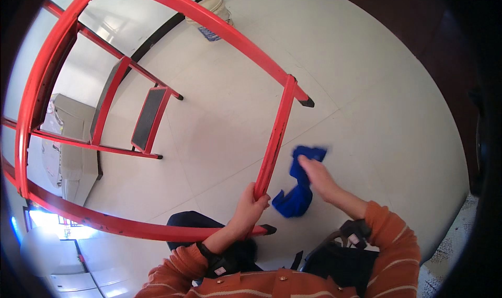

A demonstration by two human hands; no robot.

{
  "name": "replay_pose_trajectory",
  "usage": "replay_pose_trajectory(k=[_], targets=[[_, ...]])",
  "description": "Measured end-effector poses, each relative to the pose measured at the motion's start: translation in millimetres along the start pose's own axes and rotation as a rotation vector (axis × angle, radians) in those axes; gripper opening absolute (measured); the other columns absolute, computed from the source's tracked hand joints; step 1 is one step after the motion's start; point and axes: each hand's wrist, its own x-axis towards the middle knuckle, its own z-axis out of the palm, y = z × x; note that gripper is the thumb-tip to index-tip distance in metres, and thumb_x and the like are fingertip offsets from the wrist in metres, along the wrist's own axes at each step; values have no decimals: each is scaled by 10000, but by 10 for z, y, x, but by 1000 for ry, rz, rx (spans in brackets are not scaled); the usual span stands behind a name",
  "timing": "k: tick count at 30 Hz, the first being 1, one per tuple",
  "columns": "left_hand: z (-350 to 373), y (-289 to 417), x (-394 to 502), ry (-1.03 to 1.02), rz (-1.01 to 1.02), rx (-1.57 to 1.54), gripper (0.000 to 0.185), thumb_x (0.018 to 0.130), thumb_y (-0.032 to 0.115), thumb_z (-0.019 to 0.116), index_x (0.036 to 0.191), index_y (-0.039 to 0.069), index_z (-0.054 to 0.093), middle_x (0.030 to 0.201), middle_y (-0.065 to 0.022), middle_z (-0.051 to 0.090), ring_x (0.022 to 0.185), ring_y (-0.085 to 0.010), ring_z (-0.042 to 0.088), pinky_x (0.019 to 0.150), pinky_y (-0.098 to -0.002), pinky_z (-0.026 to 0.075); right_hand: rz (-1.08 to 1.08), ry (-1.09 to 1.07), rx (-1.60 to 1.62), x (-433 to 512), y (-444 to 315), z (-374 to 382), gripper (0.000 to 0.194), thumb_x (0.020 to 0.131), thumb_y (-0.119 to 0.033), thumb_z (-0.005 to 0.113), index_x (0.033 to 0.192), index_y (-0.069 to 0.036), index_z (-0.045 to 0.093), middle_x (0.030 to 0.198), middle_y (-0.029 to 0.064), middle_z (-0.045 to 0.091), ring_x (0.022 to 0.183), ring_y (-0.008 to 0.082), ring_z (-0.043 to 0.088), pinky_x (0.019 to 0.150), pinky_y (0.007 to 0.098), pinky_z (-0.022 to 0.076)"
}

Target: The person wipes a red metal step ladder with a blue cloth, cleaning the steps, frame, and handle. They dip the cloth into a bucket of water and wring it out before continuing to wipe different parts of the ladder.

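Observation:
A red metal stepladder (pixel 235 35) with black rubber feet stands on the floor and fills the left half of the view. My left hand (pixel 251 208) grips the near end of its lower crossbar (pixel 276 141), beside the rail's foot. To the right of the crossbar, my right hand (pixel 317 174) holds a blue cloth (pixel 296 200), part of which hangs down. The cloth is slightly blurred and apart from the bar. Scuffs and dark chips mark the red paint. The ladder's treads (pixel 149 113) have dark grey tops.
A white bucket (pixel 215 8) stands against the wall's black skirting, partly behind the ladder. At the left is a beige upholstered sofa (pixel 78 141). Pale tiles (pixel 372 102) cover the floor. A patterned surface (pixel 451 243) lies at the lower right. My bent knee (pixel 194 219) is beneath the rail.

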Motion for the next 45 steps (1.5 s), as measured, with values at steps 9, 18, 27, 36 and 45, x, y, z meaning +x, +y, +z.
replay_pose_trajectory(k=[9, 18, 27, 36, 45], targets=[[-106, -76, -75, -4, 47, 65, 259, 884, 138, 608, 1057, -17, 495, 838, -107, 614, 754, -180, 632, 686, -325, 497, -653, 586, 471, 1053, -525, 531, 455, 917, -112, 464, 1363, -31, 437, 1284, 143, 534, 1167, 222, 512, 996, 328, 399], [-282, -186, -91, -70, -38, 113, 285, 878, 149, 613, 1084, -6, 491, 916, -86, 615, 809, -159, 616, 713, -300, 497, -95, 524, 812, 1707, 682, 383, 227, 870, -90, 602, 1096, -81, 623, 916, 40, 647, 752, 164, 624, 588, 307, 505], [-343, -170, -166, -80, -37, 224, 309, 863, 149, 616, 1092, -13, 485, 929, -77, 604, 816, -151, 606, 739, -300, 497, -470, 79, 577, 1684, -387, 109, 232, 940, -136, 549, 1136, -36, 622, 970, -1, 645, 840, 91, 587, 734, 226, 446], [-355, -160, -182, -80, -52, 156, 307, 857, 138, 608, 1096, -16, 491, 944, -82, 611, 848, -157, 602, 748, -292, 495, -111, 461, 749, 1862, 147, -172, 334, 898, -217, 592, 1184, -45, 614, 988, 33, 652, 943, 143, 587, 838, 272, 418], [-300, -207, -155, -47, -58, 206, 293, 838, 147, 636, 1050, -4, 503, 898, -80, 607, 816, -151, 584, 729, -299, 486, -830, 533, 255, 878, -1318, -92, 260, 927, -217, 563, 992, 22, 643, 773, 10, 577, 654, 86, 483, 629, 207, 410]])
